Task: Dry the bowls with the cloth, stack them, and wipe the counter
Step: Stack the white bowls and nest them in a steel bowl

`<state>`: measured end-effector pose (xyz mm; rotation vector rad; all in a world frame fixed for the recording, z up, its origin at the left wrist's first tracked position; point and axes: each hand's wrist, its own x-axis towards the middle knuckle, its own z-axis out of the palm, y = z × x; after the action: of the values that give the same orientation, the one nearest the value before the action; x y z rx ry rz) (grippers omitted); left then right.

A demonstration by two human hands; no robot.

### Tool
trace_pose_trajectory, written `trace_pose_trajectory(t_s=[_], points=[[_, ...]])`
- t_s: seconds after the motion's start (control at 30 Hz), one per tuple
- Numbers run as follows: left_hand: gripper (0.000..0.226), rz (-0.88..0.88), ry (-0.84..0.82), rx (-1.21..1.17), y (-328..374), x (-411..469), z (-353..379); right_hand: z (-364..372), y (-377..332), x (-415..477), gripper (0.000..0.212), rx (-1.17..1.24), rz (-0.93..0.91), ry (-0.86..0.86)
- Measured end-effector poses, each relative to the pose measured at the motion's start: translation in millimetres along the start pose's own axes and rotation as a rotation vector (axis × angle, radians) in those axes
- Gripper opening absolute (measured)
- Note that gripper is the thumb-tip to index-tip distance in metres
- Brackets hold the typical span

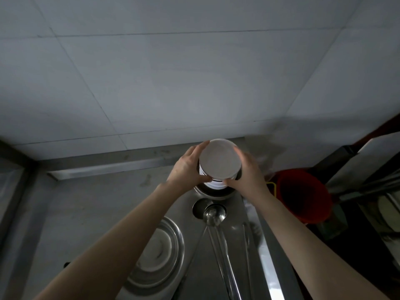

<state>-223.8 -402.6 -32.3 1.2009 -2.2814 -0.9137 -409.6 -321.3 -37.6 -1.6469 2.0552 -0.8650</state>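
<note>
The left hand (186,167) and the right hand (249,172) grasp a stack of white bowls (219,159) from opposite sides, fingers curled round its walls. The stack is just beyond the steel ladle (214,214), which lies on the tabletop (86,202). A red bucket (303,195) stands to the right of the ladle.

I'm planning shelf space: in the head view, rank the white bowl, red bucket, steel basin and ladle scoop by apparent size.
Largest: steel basin and red bucket, about alike; the basin sits nearer the camera, so unranked.
Then the white bowl.
Smallest: the ladle scoop.
</note>
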Motion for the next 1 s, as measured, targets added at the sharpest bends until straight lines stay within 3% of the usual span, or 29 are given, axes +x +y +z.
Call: trace_pose_trajectory(t_s=[0.33,0.53,0.8,1.0], points=[[0.096,-0.118,0.046,0.003,0.6,-43.5,-13.8,-5.4,-13.2,-26.4,0.096,-0.108,-0.07,0.026],[0.071,-0.267,0.082,-0.002,-16.5,-111.8,-31.3,2.3,-53.4,-64.6,0.07,-0.1,-0.22,0.129],[0.051,-0.491,0.217,-0.048,-50.5,-251.3,-54.3,75.8,-92.2,-134.1,0.049,0.023,-0.326,-0.118],[0.051,-0.668,0.224,-0.012,-83.5,-356.9,-66.7,122.6,-117.3,-197.2,0.05,-0.016,-0.308,-0.376]])
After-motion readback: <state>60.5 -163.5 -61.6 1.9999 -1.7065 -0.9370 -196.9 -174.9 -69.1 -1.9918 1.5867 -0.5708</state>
